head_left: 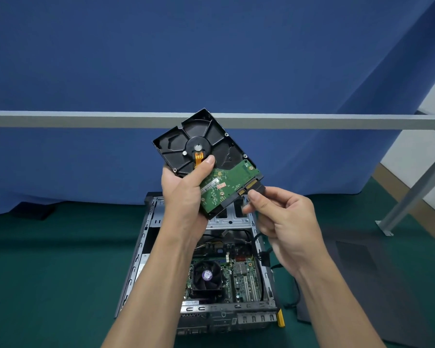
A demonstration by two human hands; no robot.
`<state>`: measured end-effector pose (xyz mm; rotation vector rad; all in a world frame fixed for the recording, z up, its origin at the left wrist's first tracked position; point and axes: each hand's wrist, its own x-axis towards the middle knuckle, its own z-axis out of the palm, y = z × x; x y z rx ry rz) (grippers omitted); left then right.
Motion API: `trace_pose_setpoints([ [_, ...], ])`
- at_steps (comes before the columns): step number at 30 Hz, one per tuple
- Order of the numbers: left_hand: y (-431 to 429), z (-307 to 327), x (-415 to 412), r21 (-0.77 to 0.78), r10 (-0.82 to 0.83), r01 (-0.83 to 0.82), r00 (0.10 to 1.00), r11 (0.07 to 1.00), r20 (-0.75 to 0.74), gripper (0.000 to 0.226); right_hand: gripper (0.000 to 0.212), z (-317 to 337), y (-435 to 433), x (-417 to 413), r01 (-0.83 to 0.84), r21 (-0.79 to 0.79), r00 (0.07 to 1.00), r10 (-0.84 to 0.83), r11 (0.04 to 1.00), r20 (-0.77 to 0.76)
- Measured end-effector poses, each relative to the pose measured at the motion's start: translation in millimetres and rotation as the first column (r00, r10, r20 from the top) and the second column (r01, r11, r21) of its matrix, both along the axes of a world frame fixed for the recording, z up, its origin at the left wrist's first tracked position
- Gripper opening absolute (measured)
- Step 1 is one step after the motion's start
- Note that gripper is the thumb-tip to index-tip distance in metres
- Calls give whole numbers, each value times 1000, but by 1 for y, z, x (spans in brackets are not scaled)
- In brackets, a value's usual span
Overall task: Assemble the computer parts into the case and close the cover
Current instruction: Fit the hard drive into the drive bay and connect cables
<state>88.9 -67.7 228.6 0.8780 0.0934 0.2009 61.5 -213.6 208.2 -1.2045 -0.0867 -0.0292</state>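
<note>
My left hand (186, 194) grips a hard drive (201, 141), raised above the case with its black underside and green circuit board (226, 184) facing me. My right hand (284, 222) pinches a black cable connector (258, 189) against the drive's port at its lower right corner. Below lies the open computer case (146, 247) on the green mat, holding the motherboard (244, 280) and a black CPU fan (206, 276). My forearms hide parts of the case.
A dark grey cover panel (357, 277) lies flat on the mat right of the case. Black cables (295, 295) trail from the case's right side. A grey metal rail (337, 120) crosses before a blue curtain. A slanted metal leg (407, 194) stands at right.
</note>
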Motion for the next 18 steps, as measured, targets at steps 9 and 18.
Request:
trace_pose_setpoints([
  [9,-7,-2,0,-7,65,-65,998,998,-12,43,11,-2,5,2,46,66,999,-44,997,-30],
  [18,-3,-9,-2,-61,46,-50,997,997,-69,45,25,-4,-3,9,-31,-155,1000,30,987,-5],
])
